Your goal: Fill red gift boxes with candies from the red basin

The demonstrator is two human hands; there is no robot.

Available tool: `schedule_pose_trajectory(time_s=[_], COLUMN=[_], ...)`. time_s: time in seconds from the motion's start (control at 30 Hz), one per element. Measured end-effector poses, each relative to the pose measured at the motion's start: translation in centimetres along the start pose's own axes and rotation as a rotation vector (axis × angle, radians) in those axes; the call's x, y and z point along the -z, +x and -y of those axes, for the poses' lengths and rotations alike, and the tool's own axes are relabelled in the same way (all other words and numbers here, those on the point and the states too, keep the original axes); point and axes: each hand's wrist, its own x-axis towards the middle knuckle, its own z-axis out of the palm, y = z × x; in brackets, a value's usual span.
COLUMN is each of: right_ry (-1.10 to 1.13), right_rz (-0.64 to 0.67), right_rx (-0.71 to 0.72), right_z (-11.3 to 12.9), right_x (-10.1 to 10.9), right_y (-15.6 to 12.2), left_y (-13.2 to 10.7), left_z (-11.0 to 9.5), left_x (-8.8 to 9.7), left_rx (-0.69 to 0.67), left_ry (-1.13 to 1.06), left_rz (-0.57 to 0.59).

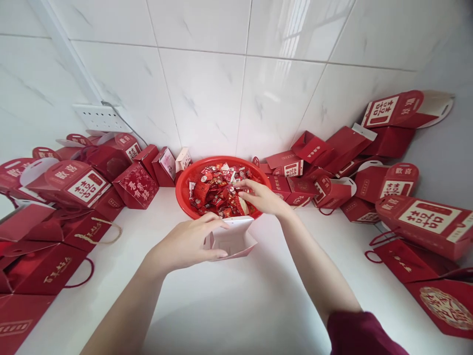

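My left hand (195, 244) grips a small paper gift box (236, 239) by its left side, thumb at the near edge and fingers at the far edge. The box is tilted, its top open and its pale inside turned toward me; no candy shows in the part I can see. Just beyond it stands a red plastic basket (184, 201) heaped with wrapped candies (218, 192), mostly red. Over the right part of the heap is my right hand (258, 196), its fingertips among the wrappers and its thumb and fingers a little apart.
Red gift boxes (70, 182) are piled along the left, some with cord handles. More red boxes (395, 185) are stacked on the right, up to the wall. Behind the basket rises a white tiled wall (207, 98) with a power strip (101, 118) at left. Everything rests on a white tabletop (229, 305).
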Motion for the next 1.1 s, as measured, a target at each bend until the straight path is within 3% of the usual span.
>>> schedule_pose_trajectory(time_s=[0.07, 0.23, 0.37, 0.5, 0.63, 0.73, 0.83, 1.0, 1.1], right_ry=[-0.055, -0.16, -0.21, -0.257, -0.265, -0.251, -0.243, -0.108, 0.145], right_rz=[0.048, -0.038, 0.016, 0.123, 0.254, 0.292, 0.195, -0.115, -0.089], right_rx=[-0.074, -0.228, -0.244, -0.219, -0.106, -0.015, 0.05, 0.155, 0.24], right_z=[-1.2, -3.4, -4.2, -4.3, -3.4, -2.3, -1.2, 0.4, 1.5], right_x=[0.2, 0.1, -1.0, -2.2, -2.6, -2.4, -2.0, -0.5, 0.6], right_y=[4.3, 13.1, 16.3, 17.1, 15.9, 13.4, 9.7, 2.2, -1.8], left_y=[0.0, -0.2, -0.1, 0.0, 0.1, 0.1, 0.0, 0.2, 0.3], left_z=[-0.1, 0.1, 0.5, 0.5, 0.4, 0.4, 0.5, 0.8, 0.9], left_x=[-0.1, -0.4, -0.3, -0.2, -0.2, -0.2, -0.2, -0.4, -0.4], left_rx=[-0.003, -0.037, -0.031, -0.033, -0.021, -0.03, -0.038, -0.049, -0.058], left_ry=[-0.016, -0.036, -0.066, -0.082, -0.085, -0.082, -0.08, -0.072, -0.085], left_rz=[-0.011, -0.018, -0.012, 0.008, 0.009, 0.008, 0.005, 0.008, 0.01])
